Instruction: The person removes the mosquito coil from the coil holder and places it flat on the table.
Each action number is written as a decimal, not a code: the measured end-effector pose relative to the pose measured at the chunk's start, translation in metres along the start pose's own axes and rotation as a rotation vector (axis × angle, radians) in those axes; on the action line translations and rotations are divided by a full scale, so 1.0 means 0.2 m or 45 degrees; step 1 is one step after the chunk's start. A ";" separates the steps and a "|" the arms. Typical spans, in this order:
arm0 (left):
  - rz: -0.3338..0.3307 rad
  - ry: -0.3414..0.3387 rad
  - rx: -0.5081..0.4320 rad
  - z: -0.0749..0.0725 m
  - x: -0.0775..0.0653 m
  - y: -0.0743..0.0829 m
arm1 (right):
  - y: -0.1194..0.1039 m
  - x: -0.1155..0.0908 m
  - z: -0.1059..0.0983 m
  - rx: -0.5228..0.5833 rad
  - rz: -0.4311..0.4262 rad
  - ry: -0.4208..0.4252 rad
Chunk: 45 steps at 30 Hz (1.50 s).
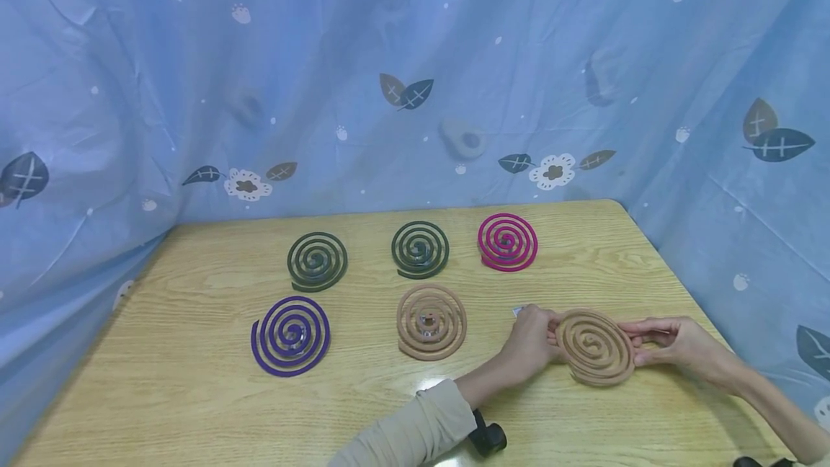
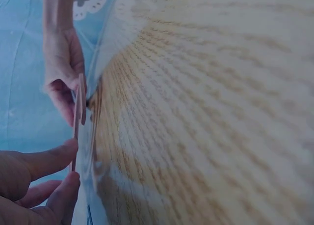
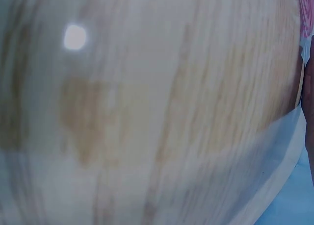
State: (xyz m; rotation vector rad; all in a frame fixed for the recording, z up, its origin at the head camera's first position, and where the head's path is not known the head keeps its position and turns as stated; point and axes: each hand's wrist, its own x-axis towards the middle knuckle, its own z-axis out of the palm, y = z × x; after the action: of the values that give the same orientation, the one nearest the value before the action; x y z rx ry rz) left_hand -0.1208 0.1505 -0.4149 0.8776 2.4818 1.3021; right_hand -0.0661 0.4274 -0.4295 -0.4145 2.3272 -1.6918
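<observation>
A tan mosquito coil is held at the right of the table, its flat face towards the head camera. My left hand pinches its left edge. On the opposite edge, the thumb and fingers of my right hand grip it. The left wrist view shows the coil edge-on as a thin strip, with the left hand near and the right hand beyond. Only a sliver of the right hand shows in the right wrist view. A small whitish piece lies beside the left hand, partly hidden.
Behind stand two dark green coils and a magenta coil. A purple coil and another tan coil are nearer on the wooden table. Small holders show under them. A blue curtain surrounds the table.
</observation>
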 end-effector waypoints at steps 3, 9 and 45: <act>0.023 -0.004 0.011 0.00 0.00 0.00 | -0.01 0.00 0.00 0.017 0.015 -0.021; 0.017 -0.007 0.078 0.01 0.01 -0.01 | -0.02 0.01 0.00 -0.062 0.048 0.009; -0.021 -0.009 0.321 0.02 0.02 0.01 | 0.01 0.04 0.00 -0.114 -0.103 -0.063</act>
State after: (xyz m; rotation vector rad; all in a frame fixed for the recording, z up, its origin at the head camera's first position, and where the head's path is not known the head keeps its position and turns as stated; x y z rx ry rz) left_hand -0.1214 0.1576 -0.4155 0.9091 2.6813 0.9929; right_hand -0.0728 0.4246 -0.4311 -0.5675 2.3868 -1.5974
